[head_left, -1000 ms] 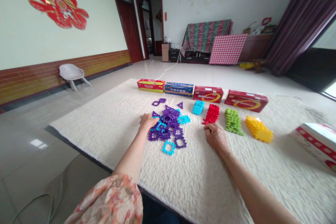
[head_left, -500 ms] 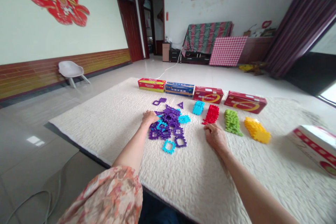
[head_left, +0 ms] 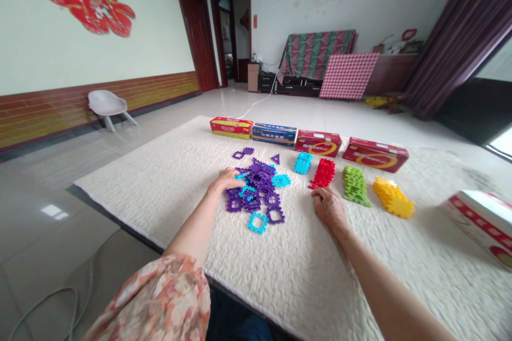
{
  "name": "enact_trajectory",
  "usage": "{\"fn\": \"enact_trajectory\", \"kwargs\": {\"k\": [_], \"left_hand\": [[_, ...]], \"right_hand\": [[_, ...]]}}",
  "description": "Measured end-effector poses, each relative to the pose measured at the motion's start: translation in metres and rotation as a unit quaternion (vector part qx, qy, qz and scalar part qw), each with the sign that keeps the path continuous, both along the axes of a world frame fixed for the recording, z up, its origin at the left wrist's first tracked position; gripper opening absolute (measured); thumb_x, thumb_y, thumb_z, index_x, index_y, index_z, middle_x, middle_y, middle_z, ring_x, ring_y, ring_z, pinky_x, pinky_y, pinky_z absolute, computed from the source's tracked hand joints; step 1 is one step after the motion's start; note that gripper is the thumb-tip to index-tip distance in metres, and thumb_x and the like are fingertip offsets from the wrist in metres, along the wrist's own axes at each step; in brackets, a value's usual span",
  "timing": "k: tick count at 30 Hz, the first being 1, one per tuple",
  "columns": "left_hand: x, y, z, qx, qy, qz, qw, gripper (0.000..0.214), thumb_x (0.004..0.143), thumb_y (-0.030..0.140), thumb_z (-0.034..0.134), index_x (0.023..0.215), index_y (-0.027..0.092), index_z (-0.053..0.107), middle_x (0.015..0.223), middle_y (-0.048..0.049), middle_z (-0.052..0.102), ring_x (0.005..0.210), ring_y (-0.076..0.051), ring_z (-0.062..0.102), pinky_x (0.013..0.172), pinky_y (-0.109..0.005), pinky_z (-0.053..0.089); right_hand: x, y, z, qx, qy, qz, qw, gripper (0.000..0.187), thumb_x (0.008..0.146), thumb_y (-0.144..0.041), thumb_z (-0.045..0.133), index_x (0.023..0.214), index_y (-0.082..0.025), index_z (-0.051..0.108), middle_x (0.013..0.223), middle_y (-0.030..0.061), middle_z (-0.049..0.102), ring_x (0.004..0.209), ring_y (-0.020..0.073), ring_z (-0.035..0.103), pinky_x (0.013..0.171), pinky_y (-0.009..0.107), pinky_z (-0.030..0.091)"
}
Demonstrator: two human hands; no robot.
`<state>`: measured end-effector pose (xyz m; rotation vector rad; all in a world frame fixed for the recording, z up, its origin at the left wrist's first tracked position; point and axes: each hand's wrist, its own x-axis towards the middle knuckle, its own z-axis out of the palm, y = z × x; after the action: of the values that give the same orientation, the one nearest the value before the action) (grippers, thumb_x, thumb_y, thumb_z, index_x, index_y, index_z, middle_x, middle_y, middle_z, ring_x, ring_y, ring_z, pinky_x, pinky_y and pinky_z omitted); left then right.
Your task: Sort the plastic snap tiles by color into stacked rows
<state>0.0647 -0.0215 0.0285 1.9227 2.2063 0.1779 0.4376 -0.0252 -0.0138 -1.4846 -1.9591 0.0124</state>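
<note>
My left hand (head_left: 225, 181) reaches into the left side of a mixed pile of purple interlocking plastic tiles (head_left: 262, 176). Its thumb and fingers close around the edge of a cyan tile (head_left: 240, 176). Other cyan tiles lie in and around the pile, one on its right side (head_left: 281, 180) and a square frame in front (head_left: 257, 222). With fingers curled, my right hand (head_left: 328, 206) rests on the mat just below a stack of red tiles (head_left: 323, 172); I see nothing in it. Stacks of cyan tiles (head_left: 303, 162), green tiles (head_left: 355, 185) and yellow tiles (head_left: 392, 197) stand nearby.
A row of boxes, yellow-red (head_left: 231, 128), blue (head_left: 274, 134) and two dark red (head_left: 318, 143), lines the back of the pile on the quilted cream mat (head_left: 160, 170). A white-and-red box (head_left: 482, 224) stands at right. A white chair (head_left: 108, 106) is on the floor.
My left hand has shifted slightly and its fingers have lifted, with a cyan tile showing between them. My right hand stays in place by the red stack.
</note>
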Motion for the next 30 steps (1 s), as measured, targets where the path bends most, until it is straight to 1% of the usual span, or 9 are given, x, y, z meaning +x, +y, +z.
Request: {"fn": "enact_trajectory", "kwargs": {"k": [3, 8, 11, 15, 18, 21, 24, 27, 30], "left_hand": [[0.001, 0.003, 0.006, -0.020, 0.006, -0.014, 1.000, 0.062, 0.066, 0.048, 0.070, 0.122, 0.024, 0.065, 0.137, -0.0063, 0.057, 0.124, -0.025, 0.054, 0.102, -0.026, 0.040], [0.002, 0.007, 0.014, -0.044, 0.008, -0.032, 0.998, 0.060, 0.060, 0.038, 0.075, 0.118, 0.026, 0.065, 0.134, -0.0045, 0.059, 0.120, -0.023, 0.056, 0.101, -0.026, 0.042], [0.001, 0.006, 0.015, -0.042, 0.006, -0.038, 0.998, 0.061, 0.058, 0.033, 0.076, 0.117, 0.025, 0.066, 0.132, -0.0061, 0.060, 0.118, -0.024, 0.057, 0.100, -0.027, 0.042], [0.000, 0.003, 0.013, -0.017, -0.003, -0.037, 0.999, 0.058, 0.056, 0.033, 0.076, 0.113, 0.022, 0.068, 0.125, -0.0077, 0.062, 0.112, -0.025, 0.059, 0.094, -0.027, 0.045], [-0.001, -0.002, 0.011, 0.007, -0.016, -0.040, 0.999, 0.039, 0.058, 0.033, 0.073, 0.094, 0.020, 0.072, 0.105, -0.0034, 0.068, 0.100, -0.021, 0.062, 0.083, -0.023, 0.047], [0.000, -0.009, 0.013, 0.021, -0.027, -0.029, 0.999, 0.019, 0.061, 0.033, 0.070, 0.074, 0.018, 0.071, 0.078, 0.0000, 0.067, 0.083, -0.018, 0.063, 0.070, -0.022, 0.045], [0.003, -0.013, 0.017, 0.035, -0.036, 0.013, 0.999, 0.016, 0.067, 0.032, 0.065, 0.072, 0.017, 0.069, 0.064, 0.0007, 0.062, 0.070, -0.016, 0.062, 0.062, -0.022, 0.042], [0.007, -0.013, 0.024, 0.059, -0.037, 0.068, 0.995, 0.020, 0.071, 0.032, 0.063, 0.082, 0.016, 0.070, 0.072, -0.0030, 0.066, 0.074, -0.018, 0.063, 0.064, -0.023, 0.043], [0.012, -0.010, 0.033, 0.104, -0.024, 0.118, 0.987, 0.028, 0.074, 0.031, 0.061, 0.095, 0.014, 0.069, 0.095, -0.0110, 0.069, 0.091, -0.022, 0.064, 0.077, -0.026, 0.047]], "right_hand": [[0.000, 0.000, -0.001, 0.007, 0.004, 0.007, 1.000, 0.029, 0.081, -0.021, 0.043, 0.080, -0.019, 0.072, 0.088, 0.0077, 0.071, 0.079, 0.0194, 0.064, 0.074, 0.030, 0.045], [0.001, 0.000, 0.000, 0.012, 0.003, 0.007, 1.000, 0.029, 0.081, -0.022, 0.042, 0.079, -0.019, 0.072, 0.086, 0.0078, 0.071, 0.078, 0.0198, 0.064, 0.072, 0.030, 0.045], [0.001, 0.000, 0.000, 0.009, 0.001, 0.007, 1.000, 0.029, 0.081, -0.022, 0.043, 0.078, -0.020, 0.071, 0.086, 0.0075, 0.071, 0.077, 0.0195, 0.063, 0.072, 0.030, 0.045], [0.001, 0.001, 0.000, 0.002, -0.004, 0.009, 1.000, 0.029, 0.082, -0.021, 0.042, 0.078, -0.019, 0.071, 0.085, 0.0077, 0.071, 0.077, 0.0196, 0.063, 0.072, 0.030, 0.044], [0.001, 0.001, 0.000, 0.005, -0.001, 0.009, 1.000, 0.030, 0.082, -0.021, 0.042, 0.078, -0.019, 0.071, 0.086, 0.0078, 0.071, 0.078, 0.0198, 0.064, 0.073, 0.030, 0.044], [0.001, 0.002, -0.001, 0.002, 0.000, 0.006, 1.000, 0.030, 0.083, -0.022, 0.042, 0.078, -0.020, 0.071, 0.087, 0.0075, 0.071, 0.079, 0.0198, 0.063, 0.073, 0.030, 0.044], [0.001, 0.002, -0.001, -0.003, -0.002, 0.006, 1.000, 0.030, 0.083, -0.022, 0.042, 0.078, -0.020, 0.071, 0.086, 0.0071, 0.070, 0.079, 0.0197, 0.063, 0.073, 0.030, 0.043], [0.001, 0.001, -0.001, -0.003, 0.002, 0.009, 1.000, 0.029, 0.083, -0.021, 0.041, 0.078, -0.019, 0.070, 0.087, 0.0068, 0.070, 0.079, 0.0193, 0.063, 0.073, 0.029, 0.043], [0.001, 0.001, 0.000, -0.001, 0.008, 0.008, 1.000, 0.029, 0.082, -0.021, 0.042, 0.078, -0.020, 0.070, 0.087, 0.0066, 0.070, 0.078, 0.0188, 0.062, 0.072, 0.029, 0.043]]}}
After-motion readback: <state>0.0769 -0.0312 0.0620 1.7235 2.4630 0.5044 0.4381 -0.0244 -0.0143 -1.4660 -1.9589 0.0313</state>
